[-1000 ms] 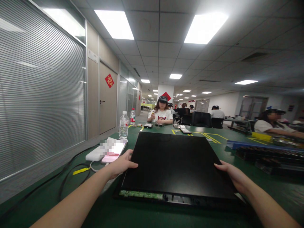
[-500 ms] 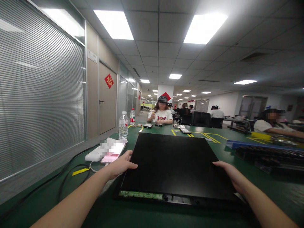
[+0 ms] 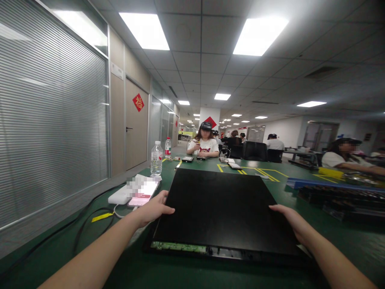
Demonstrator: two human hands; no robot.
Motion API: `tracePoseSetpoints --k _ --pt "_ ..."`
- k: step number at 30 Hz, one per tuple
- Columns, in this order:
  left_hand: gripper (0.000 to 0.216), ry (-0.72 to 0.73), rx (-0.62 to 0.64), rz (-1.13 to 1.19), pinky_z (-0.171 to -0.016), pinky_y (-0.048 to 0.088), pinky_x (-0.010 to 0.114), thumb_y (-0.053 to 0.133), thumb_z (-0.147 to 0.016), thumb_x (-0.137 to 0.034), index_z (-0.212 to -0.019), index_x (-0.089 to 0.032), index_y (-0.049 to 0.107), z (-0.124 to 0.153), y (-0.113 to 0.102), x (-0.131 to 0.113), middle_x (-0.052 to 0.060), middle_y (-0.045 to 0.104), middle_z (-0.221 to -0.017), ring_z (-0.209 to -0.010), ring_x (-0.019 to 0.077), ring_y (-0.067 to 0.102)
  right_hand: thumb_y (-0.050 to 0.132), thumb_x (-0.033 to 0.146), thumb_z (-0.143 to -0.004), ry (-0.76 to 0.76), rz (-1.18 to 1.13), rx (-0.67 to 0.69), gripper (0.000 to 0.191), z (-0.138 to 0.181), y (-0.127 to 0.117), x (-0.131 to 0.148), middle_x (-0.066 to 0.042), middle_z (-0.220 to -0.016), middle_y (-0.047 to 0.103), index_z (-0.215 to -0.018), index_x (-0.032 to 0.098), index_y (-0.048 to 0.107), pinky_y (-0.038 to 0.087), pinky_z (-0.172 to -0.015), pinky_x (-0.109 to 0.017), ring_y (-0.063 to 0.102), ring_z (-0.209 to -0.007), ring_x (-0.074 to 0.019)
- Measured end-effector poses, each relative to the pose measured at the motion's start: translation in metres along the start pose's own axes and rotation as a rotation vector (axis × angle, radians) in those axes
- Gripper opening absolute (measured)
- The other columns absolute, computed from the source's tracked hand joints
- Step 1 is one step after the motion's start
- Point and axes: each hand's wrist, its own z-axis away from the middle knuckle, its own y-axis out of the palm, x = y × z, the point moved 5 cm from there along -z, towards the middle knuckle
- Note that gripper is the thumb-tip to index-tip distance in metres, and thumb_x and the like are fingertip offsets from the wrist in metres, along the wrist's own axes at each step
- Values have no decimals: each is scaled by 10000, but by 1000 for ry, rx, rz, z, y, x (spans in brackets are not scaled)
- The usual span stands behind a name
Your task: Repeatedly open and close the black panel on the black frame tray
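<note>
A large flat black display panel (image 3: 219,208) lies in front of me, its far edge tilted up a little. Along its near edge a strip of green circuit board (image 3: 179,246) shows, above a dark frame. My left hand (image 3: 155,206) grips the panel's left edge, thumb on top and fingers partly hidden beyond the edge. At the right edge my right hand (image 3: 293,224) holds it the same way, its fingers hidden beneath.
On the green table (image 3: 126,265) at left are a white box (image 3: 120,196), a lit phone (image 3: 144,192), a water bottle (image 3: 156,158) and black cables (image 3: 81,220). Dark stacked parts (image 3: 337,200) lie at right. A person (image 3: 204,144) sits across, working with small devices.
My hands and the panel stay in practically the same place. Across the table, the person's raised hand has shifted slightly.
</note>
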Motion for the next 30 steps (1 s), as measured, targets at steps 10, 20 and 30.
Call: tracePoseSetpoints --k 10,20,30 --pt "518 -22 -27 -52 -911 411 409 682 -595 -91 -1036 -183 426 -3 -1 2 103 612 -1133 -1037 255 579 642 428 -599 -46 119 -132 362 1 -4 4 -93 -759 705 -871 189 655 513 -640 -367 653 -733 -268" --pt "489 10 -15 -61 -907 418 406 672 -610 -85 -1026 -178 431 -2 1 -3 108 592 -1160 -1047 252 572 656 395 -597 -18 96 -154 350 -2 -7 2 -94 -743 697 -884 195 646 518 -622 -387 651 -720 -272" --pt "498 -9 -27 -59 -888 429 410 672 -603 -80 -1032 -176 438 -2 1 -1 107 614 -1123 -1014 256 591 638 412 -613 -55 123 -110 309 -8 -9 -1 -90 -759 697 -842 204 635 520 -615 -369 652 -740 -263"
